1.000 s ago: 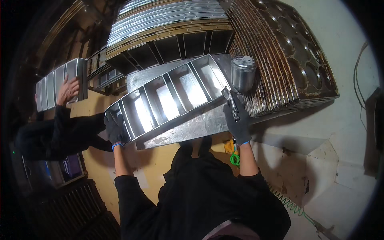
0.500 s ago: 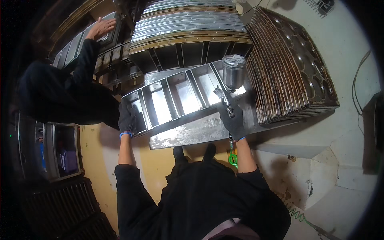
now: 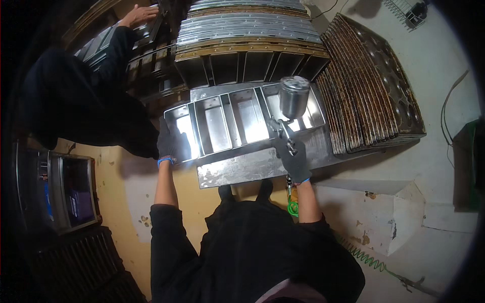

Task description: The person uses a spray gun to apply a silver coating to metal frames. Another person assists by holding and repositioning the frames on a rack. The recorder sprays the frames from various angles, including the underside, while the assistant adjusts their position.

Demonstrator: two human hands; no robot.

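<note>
A strapped set of shiny metal loaf pans (image 3: 212,121) lies on a metal tabletop (image 3: 222,174) in front of me. My left hand (image 3: 172,144), in a dark glove, is closed round the set's left end; its thumb side is partly hidden. A metal spray gun with a silver cup (image 3: 294,98) is in the grip of my gloved right hand (image 3: 296,160). The gun is over the rightmost pan, its cup upright. A green coiled hose (image 3: 293,207) hangs below the gun's handle.
Strapped loaf pans (image 3: 252,38) are stacked behind the set. Rusty-edged trays with round hollows (image 3: 364,86) stand at the right. A co-worker's hand (image 3: 137,16) rests near more pans at the far left. Dark slotted racks (image 3: 76,257) lie at lower left.
The loaf pan set has turned slightly and now lies more level. My left hand has moved with its end. The spray gun remains over the right side. The co-worker's hand has shifted away.
</note>
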